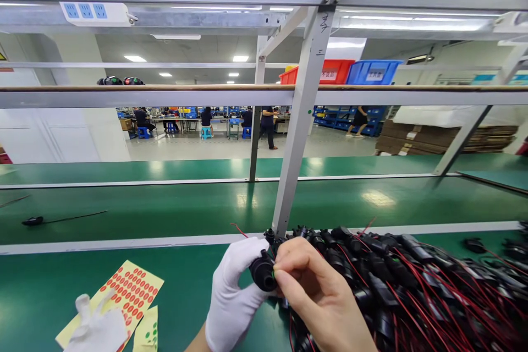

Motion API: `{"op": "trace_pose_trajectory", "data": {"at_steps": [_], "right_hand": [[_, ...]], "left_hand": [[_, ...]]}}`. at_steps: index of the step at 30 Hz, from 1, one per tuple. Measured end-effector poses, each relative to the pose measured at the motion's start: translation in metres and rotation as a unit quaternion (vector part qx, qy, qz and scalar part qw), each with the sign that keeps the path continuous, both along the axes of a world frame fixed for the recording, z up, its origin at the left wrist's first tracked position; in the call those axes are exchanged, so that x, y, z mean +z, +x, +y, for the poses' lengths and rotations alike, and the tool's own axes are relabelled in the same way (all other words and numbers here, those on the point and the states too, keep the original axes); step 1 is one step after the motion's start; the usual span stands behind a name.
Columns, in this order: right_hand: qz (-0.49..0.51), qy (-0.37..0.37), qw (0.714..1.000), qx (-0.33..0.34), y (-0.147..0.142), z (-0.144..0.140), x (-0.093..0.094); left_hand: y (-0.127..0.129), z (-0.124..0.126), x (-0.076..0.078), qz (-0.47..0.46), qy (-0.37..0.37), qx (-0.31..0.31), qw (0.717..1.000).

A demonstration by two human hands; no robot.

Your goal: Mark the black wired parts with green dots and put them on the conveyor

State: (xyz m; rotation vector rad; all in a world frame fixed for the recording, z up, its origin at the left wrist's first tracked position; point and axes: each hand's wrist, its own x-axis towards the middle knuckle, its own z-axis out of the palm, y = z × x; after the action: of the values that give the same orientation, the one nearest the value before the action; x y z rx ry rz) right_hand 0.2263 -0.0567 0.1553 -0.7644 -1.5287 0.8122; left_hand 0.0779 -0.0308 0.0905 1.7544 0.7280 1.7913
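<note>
Part (263, 275), black and rounded, sits in the lower middle of the frame, grasped between thumb and fingers of the white-gloved left hand (233, 294). The bare right hand (319, 297) has its thumb and forefinger bent close together at the right side of it, against a green dot (273, 274); whether they pinch that or merely press it, I can't quite tell from here. A heap of red-wired black pieces (383, 280) fills the lower right. At lower left, a loose glove (99, 330) lies over a sheet of red stickers (138, 286), beside a scrap of green ones (144, 331), on the green bench (185, 272).
</note>
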Motion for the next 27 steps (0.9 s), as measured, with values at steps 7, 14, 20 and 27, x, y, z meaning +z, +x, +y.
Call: {"op": "trace_pose_trajectory", "data": {"at_steps": [7, 14, 20, 27], "right_hand": [[0.023, 0.038, 0.999, -0.027, -0.004, -0.003, -0.011], [0.023, -0.083, 0.995, 0.054, 0.005, 0.001, -0.020], [-0.025, -0.102, 0.993, 0.048, 0.013, 0.009, -0.018], [-0.198, 0.313, 0.926, -0.068, 0.042, 0.013, -0.001]], "left_hand": [[-0.002, -0.002, 0.002, 0.016, 0.057, 0.006, 0.998], [-0.005, -0.004, 0.008, 0.058, 0.071, -0.009, 0.996], [0.000, -0.003, 0.014, 0.013, -0.109, -0.144, 0.983], [-0.004, 0.000, 0.024, 0.032, -0.238, -0.276, 0.931]]}}
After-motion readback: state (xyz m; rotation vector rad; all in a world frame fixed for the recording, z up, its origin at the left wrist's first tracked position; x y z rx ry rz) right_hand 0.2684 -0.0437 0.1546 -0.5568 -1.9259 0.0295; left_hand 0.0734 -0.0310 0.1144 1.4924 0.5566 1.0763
